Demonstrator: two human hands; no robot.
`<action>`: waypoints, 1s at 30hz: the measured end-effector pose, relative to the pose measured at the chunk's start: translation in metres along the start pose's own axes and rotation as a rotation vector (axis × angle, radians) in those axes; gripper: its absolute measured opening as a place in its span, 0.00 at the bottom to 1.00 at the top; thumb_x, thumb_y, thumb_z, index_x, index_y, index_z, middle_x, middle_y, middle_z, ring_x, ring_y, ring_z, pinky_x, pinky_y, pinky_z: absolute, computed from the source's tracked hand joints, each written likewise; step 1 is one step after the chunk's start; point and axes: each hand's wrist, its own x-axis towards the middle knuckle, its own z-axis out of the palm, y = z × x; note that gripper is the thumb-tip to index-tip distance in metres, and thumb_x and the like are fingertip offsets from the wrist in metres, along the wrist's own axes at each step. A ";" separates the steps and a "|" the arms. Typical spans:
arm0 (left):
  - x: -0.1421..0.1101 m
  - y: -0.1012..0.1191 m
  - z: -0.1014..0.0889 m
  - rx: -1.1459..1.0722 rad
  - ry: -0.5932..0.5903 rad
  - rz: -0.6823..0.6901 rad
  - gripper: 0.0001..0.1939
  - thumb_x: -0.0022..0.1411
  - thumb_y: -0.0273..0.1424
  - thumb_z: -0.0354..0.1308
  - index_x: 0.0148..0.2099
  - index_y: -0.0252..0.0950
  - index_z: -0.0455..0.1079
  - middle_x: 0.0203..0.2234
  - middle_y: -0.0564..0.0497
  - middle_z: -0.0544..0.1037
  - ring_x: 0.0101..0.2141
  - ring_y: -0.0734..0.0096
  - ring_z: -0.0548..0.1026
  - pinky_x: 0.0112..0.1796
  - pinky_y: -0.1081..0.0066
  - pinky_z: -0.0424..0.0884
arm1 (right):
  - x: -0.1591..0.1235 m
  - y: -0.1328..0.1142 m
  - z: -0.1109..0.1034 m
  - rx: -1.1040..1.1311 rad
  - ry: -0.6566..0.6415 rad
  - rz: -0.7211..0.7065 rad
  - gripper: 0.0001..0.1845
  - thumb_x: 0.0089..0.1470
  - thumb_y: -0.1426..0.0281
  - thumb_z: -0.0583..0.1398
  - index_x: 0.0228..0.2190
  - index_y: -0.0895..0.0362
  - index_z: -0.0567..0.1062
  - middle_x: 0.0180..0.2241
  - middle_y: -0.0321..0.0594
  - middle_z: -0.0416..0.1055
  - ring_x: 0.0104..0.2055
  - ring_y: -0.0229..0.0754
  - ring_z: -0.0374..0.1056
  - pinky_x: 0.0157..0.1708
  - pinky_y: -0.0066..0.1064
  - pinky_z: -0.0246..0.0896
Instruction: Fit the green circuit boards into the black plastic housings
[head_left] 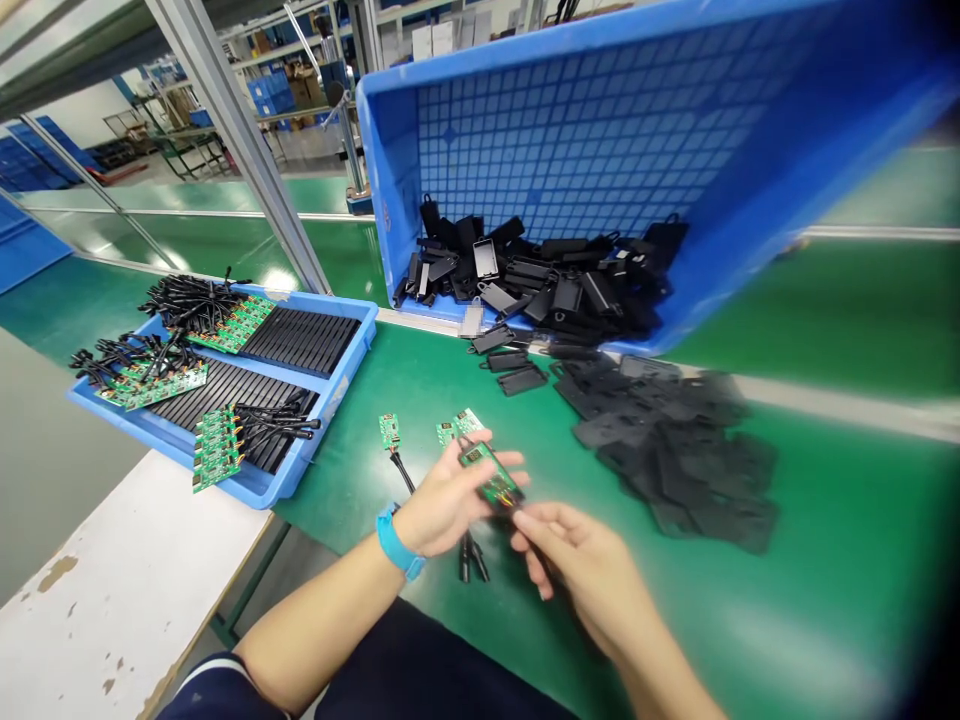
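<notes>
My left hand (442,495) wears a blue wristband and is closed around a green circuit board (491,477), which appears to sit in a black plastic case. The thumb lies across the board. My right hand (577,560) pinches the lower end, where coloured wires run into a black cable; its fingers partly hide the cable. Beyond my left hand, more circuit boards (467,420) lie on the green table. One loose board (389,431) rests farther left with its black cable trailing toward my wrist. Black cable ends (471,560) show below my left hand.
A large blue bin (525,150) lies tipped toward me, holding many black cases (566,290), some spilling out. To its right front spreads a blurred pile of flat black pieces (675,450). At left, a blue tray (330,400) holds black cases and cabled boards. A metal post (240,140) rises behind.
</notes>
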 end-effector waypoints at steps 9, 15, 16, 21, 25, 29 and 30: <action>0.008 -0.015 0.008 0.059 0.069 0.154 0.17 0.55 0.30 0.56 0.46 0.37 0.56 0.43 0.45 0.71 0.43 0.58 0.71 0.42 0.53 0.66 | 0.000 0.002 0.003 0.037 0.003 0.009 0.18 0.41 0.56 0.63 0.21 0.59 0.69 0.16 0.34 0.65 0.11 0.27 0.48 0.10 0.21 0.39; 0.010 -0.018 0.004 0.075 0.109 0.202 0.17 0.55 0.30 0.57 0.46 0.35 0.58 0.46 0.42 0.69 0.46 0.54 0.69 0.42 0.50 0.67 | 0.001 0.008 0.005 -0.088 0.016 -0.034 0.20 0.43 0.53 0.60 0.21 0.59 0.69 0.13 0.31 0.61 0.13 0.29 0.49 0.12 0.22 0.43; 0.010 -0.018 0.004 0.071 0.105 0.200 0.17 0.55 0.30 0.57 0.46 0.35 0.58 0.46 0.42 0.69 0.46 0.54 0.69 0.42 0.51 0.67 | 0.001 0.010 0.005 -0.132 0.014 -0.048 0.20 0.45 0.53 0.59 0.20 0.58 0.69 0.12 0.30 0.58 0.13 0.30 0.49 0.13 0.22 0.44; 0.008 -0.017 0.006 0.074 0.087 0.218 0.17 0.55 0.29 0.56 0.47 0.35 0.58 0.45 0.43 0.71 0.45 0.55 0.70 0.42 0.51 0.68 | -0.002 0.011 0.000 -0.418 0.039 -0.250 0.15 0.50 0.58 0.54 0.23 0.56 0.70 0.19 0.35 0.65 0.21 0.37 0.59 0.22 0.27 0.55; 0.005 -0.017 0.010 0.115 0.068 0.241 0.17 0.56 0.31 0.56 0.47 0.35 0.58 0.44 0.42 0.71 0.44 0.55 0.71 0.41 0.52 0.68 | -0.007 0.006 -0.004 -0.577 0.029 -0.408 0.13 0.52 0.62 0.52 0.24 0.54 0.71 0.25 0.38 0.69 0.29 0.43 0.65 0.32 0.31 0.59; 0.001 -0.018 0.014 0.174 0.053 0.243 0.17 0.56 0.33 0.56 0.47 0.36 0.58 0.44 0.42 0.71 0.44 0.55 0.71 0.41 0.53 0.69 | -0.013 0.003 -0.004 -0.622 0.039 -0.463 0.13 0.53 0.63 0.52 0.23 0.54 0.71 0.24 0.38 0.68 0.28 0.42 0.64 0.31 0.31 0.58; 0.001 -0.018 0.014 0.187 0.053 0.249 0.17 0.56 0.33 0.55 0.47 0.36 0.58 0.44 0.42 0.72 0.44 0.55 0.71 0.41 0.53 0.69 | -0.014 0.002 -0.004 -0.628 0.038 -0.471 0.13 0.53 0.63 0.51 0.24 0.54 0.71 0.24 0.38 0.68 0.28 0.42 0.64 0.31 0.31 0.58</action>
